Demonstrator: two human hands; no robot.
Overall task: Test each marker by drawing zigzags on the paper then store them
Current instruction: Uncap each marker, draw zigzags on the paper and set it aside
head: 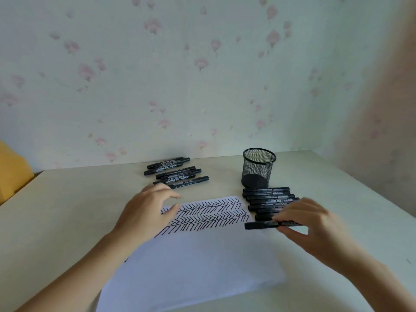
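1. my right grip (299, 224) pinches a capped marker (258, 225) at the paper's (198, 262) right edge, beside the right-hand pile (267, 197).
2. my left grip (146, 212) lies relaxed, steadying the paper.
3. i should set it parallel, without nudging the neighbours.

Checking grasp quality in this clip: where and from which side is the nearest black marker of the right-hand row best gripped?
Grip the nearest black marker at mid-barrel, from above and the near side. It lies flat and sideways, cap end pointing left over the white paper, with neighbours close behind, so only its near side is free. The right hand already pinches it there.
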